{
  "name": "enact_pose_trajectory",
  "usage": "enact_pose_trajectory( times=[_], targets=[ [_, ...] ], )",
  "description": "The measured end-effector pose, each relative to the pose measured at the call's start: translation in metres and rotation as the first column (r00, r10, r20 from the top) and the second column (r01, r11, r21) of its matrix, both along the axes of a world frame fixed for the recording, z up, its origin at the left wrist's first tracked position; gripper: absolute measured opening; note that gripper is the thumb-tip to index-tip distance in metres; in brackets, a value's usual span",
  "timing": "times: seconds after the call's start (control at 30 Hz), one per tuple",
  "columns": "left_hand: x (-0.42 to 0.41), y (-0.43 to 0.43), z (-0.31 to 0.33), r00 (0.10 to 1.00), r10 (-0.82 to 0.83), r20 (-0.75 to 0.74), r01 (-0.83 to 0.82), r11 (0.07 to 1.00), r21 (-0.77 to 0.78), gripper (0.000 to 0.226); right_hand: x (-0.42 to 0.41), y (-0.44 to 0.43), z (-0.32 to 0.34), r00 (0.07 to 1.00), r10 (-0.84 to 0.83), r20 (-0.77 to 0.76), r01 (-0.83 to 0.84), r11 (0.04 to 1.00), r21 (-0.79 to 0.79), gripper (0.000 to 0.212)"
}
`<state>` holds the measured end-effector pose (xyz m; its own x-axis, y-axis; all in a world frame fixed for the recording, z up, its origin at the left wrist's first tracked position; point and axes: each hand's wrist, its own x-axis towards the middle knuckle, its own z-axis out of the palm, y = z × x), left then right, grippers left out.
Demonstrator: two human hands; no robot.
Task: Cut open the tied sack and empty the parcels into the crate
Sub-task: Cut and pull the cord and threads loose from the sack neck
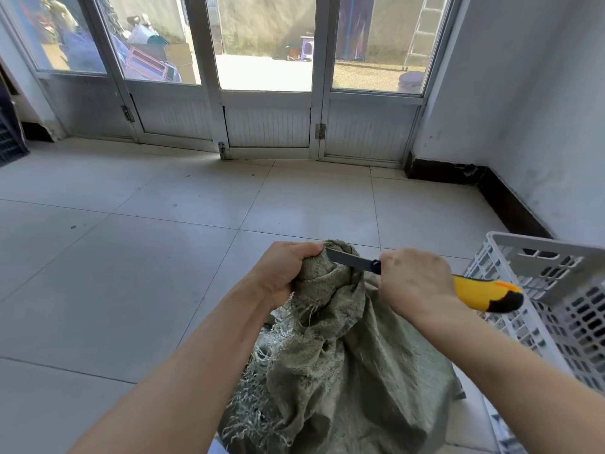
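Observation:
A grey-green woven sack (343,365) with frayed edges stands on the tiled floor in front of me, its neck bunched at the top. My left hand (283,271) grips the bunched neck from the left. My right hand (414,281) holds a utility knife (484,294) with a yellow and black handle. Its dark blade (348,258) lies across the neck of the sack, just below the top knot. The parcels inside are hidden. A white perforated plastic crate (550,290) stands to the right of the sack.
Glass doors (268,77) with white frames close off the far side of the room. A white wall (540,109) with a dark skirting board runs along the right. A dark crate-like object (9,139) sits at the far left edge. Pale floor tiles (131,257) stretch to the left.

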<state>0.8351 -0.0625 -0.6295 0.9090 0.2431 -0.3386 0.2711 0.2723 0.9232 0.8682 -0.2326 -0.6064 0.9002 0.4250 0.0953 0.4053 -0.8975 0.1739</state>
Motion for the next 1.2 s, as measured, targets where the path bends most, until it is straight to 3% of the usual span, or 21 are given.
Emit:
enact_pose_trajectory(
  times=[0.1, 0.2, 0.3, 0.43, 0.5, 0.57, 0.63, 0.8, 0.87, 1.0, 1.07, 1.13, 1.2],
  targets=[
    [0.0, -0.001, 0.001, 1.0, 0.004, -0.001, -0.004, 1.0, -0.003, 0.017, 0.003, 0.0, 0.002, 0.999, 0.012, 0.038, -0.012, 1.0, -0.013, 0.023],
    [0.001, -0.001, 0.003, 1.0, -0.002, 0.016, 0.003, 0.996, -0.089, 0.019, 0.006, 0.005, -0.008, 0.979, -0.05, -0.197, 0.082, 0.985, 0.154, 0.015],
    [0.001, -0.001, 0.004, 0.999, -0.005, 0.033, 0.009, 0.991, -0.13, 0.021, 0.008, 0.012, -0.016, 0.866, -0.042, -0.498, 0.233, 0.916, 0.327, 0.018],
    [0.001, 0.001, 0.003, 1.0, 0.001, 0.026, 0.003, 0.99, -0.138, 0.02, 0.006, 0.016, -0.013, 0.779, 0.019, -0.627, 0.313, 0.854, 0.415, 0.019],
    [0.0, 0.003, 0.002, 1.0, -0.005, 0.017, 0.007, 0.995, -0.104, 0.019, 0.003, 0.014, -0.014, 0.862, -0.033, -0.506, 0.232, 0.913, 0.336, 0.014],
    [-0.001, 0.004, 0.001, 1.0, -0.009, 0.008, 0.01, 0.999, -0.047, 0.017, 0.001, 0.01, -0.011, 0.982, -0.051, -0.183, 0.081, 0.983, 0.163, 0.016],
    [-0.001, 0.006, 0.0, 1.0, 0.002, 0.004, -0.002, 1.0, -0.007, 0.017, 0.0, 0.007, -0.003, 1.0, 0.015, 0.019, -0.016, 0.998, 0.059, 0.025],
    [0.0, 0.006, 0.001, 1.0, -0.003, 0.002, 0.003, 1.0, 0.03, 0.02, -0.002, 0.008, -0.001, 0.998, 0.042, 0.038, -0.043, 0.999, 0.024, 0.024],
    [-0.002, 0.006, 0.001, 1.0, -0.005, 0.014, 0.006, 1.0, -0.01, 0.021, 0.001, 0.009, -0.006, 0.999, 0.014, -0.031, -0.011, 0.994, 0.107, 0.02],
    [-0.003, 0.005, 0.002, 1.0, -0.003, 0.027, 0.005, 0.997, -0.075, 0.022, 0.001, 0.013, -0.018, 0.949, -0.052, -0.311, 0.156, 0.934, 0.321, 0.01],
    [-0.003, 0.005, 0.002, 1.0, 0.005, 0.028, -0.002, 0.995, -0.1, 0.021, 0.002, 0.016, -0.018, 0.898, -0.031, -0.438, 0.221, 0.894, 0.39, 0.021],
    [-0.003, 0.004, 0.002, 1.0, 0.0, 0.03, 0.003, 0.994, -0.113, 0.021, -0.001, 0.018, -0.014, 0.812, 0.028, -0.584, 0.302, 0.835, 0.459, 0.027],
    [-0.002, 0.001, 0.003, 1.0, -0.008, 0.029, 0.012, 0.993, -0.118, 0.02, -0.004, 0.019, -0.01, 0.654, 0.111, -0.748, 0.465, 0.721, 0.514, 0.025]
  ],
)
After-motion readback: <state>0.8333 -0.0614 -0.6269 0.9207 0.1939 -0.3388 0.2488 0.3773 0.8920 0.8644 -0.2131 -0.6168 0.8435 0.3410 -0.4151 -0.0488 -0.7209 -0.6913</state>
